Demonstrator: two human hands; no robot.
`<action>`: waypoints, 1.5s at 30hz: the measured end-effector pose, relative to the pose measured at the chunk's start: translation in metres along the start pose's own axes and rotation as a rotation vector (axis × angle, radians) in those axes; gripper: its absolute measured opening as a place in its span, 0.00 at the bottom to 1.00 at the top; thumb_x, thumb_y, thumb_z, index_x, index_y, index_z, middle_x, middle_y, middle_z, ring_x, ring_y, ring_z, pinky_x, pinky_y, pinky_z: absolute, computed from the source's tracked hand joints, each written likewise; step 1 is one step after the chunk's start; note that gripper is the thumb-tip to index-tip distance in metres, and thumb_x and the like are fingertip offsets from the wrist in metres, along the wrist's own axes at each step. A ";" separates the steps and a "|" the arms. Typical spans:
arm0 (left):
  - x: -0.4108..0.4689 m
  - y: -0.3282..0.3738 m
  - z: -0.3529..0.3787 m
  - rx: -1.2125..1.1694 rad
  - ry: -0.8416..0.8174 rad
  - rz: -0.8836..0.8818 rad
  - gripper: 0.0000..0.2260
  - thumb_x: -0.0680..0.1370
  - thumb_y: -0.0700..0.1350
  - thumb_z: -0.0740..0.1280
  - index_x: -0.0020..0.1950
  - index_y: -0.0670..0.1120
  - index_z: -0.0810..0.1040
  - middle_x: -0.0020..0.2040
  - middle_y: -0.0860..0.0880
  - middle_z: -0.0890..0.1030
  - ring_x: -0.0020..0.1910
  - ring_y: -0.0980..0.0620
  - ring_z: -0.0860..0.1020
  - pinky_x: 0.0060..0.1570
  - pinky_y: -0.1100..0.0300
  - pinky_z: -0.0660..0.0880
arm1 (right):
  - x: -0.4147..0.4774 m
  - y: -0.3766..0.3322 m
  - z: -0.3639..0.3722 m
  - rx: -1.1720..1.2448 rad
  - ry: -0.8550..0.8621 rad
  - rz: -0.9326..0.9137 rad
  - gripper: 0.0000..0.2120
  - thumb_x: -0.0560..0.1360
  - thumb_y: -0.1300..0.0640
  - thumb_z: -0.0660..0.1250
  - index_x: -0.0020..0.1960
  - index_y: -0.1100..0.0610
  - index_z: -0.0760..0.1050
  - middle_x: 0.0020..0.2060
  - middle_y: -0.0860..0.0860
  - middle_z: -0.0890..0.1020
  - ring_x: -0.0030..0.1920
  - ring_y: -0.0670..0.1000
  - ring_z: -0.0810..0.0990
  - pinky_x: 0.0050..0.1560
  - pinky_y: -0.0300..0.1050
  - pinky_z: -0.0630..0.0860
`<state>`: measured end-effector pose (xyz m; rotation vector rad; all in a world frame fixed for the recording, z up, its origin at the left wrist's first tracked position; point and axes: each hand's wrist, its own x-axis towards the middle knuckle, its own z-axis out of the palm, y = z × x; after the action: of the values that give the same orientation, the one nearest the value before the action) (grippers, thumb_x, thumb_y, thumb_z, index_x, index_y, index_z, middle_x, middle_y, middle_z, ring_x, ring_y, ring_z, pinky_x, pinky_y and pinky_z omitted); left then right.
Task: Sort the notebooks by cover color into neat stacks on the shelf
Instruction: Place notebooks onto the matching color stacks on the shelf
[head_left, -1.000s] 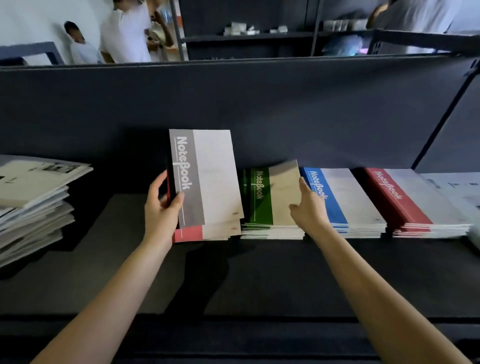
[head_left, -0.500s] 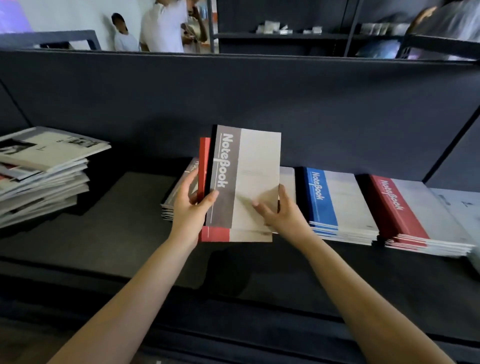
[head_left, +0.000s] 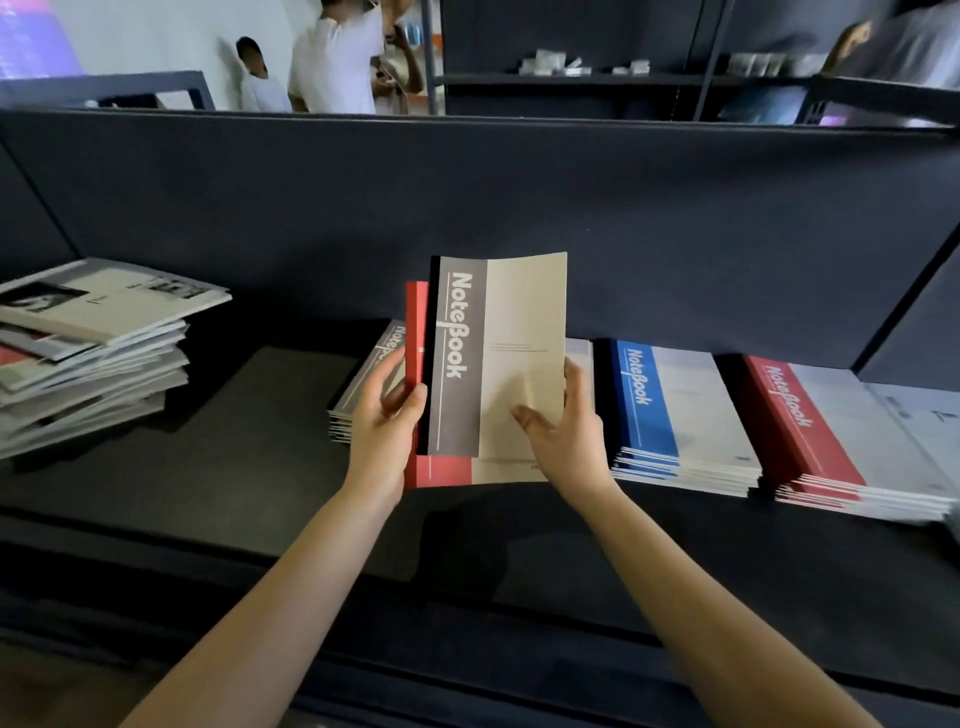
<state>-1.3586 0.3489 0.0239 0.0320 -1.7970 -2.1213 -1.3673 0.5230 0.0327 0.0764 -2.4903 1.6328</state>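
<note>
While a loose pile of black-and-white printed booklets (head_left: 93, 353) sits far left on the dark shelf (head_left: 208, 467), a flat stack of grey-banded notebooks (head_left: 363, 384) lies behind the left hand (head_left: 384, 431). That hand pinches two upright spines, thumb in front: a red-banded cream notebook (head_left: 415, 332) behind a grey-banded cream notebook (head_left: 498, 353). The right hand (head_left: 566, 441) clasps the grey one's right edge. A blue-banded stack (head_left: 675, 410) and a red-banded stack (head_left: 810, 436) lie rightward; people (head_left: 332, 62) stand beyond the partition.
</note>
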 end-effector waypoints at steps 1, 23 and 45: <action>0.001 0.002 -0.006 0.004 0.020 0.007 0.18 0.80 0.36 0.63 0.67 0.52 0.71 0.55 0.63 0.80 0.56 0.65 0.78 0.54 0.64 0.75 | 0.001 -0.002 0.005 0.011 0.005 0.003 0.31 0.77 0.59 0.67 0.75 0.53 0.56 0.62 0.47 0.73 0.41 0.43 0.75 0.42 0.30 0.74; 0.120 0.008 -0.187 0.022 0.205 -0.014 0.16 0.80 0.39 0.65 0.64 0.56 0.72 0.58 0.58 0.78 0.57 0.63 0.77 0.55 0.60 0.75 | 0.058 -0.028 0.141 -0.314 0.052 0.176 0.36 0.76 0.64 0.65 0.78 0.56 0.51 0.66 0.57 0.74 0.59 0.57 0.76 0.47 0.37 0.66; 0.113 -0.016 -0.041 0.037 -0.267 -0.047 0.16 0.78 0.44 0.68 0.65 0.54 0.72 0.63 0.53 0.77 0.61 0.58 0.77 0.55 0.62 0.77 | 0.034 -0.018 0.078 0.116 0.213 0.118 0.18 0.76 0.58 0.68 0.62 0.47 0.68 0.52 0.40 0.79 0.53 0.41 0.79 0.55 0.40 0.77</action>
<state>-1.4588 0.2799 0.0246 -0.2112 -2.0010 -2.2121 -1.4068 0.4463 0.0246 -0.2229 -2.2798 1.7293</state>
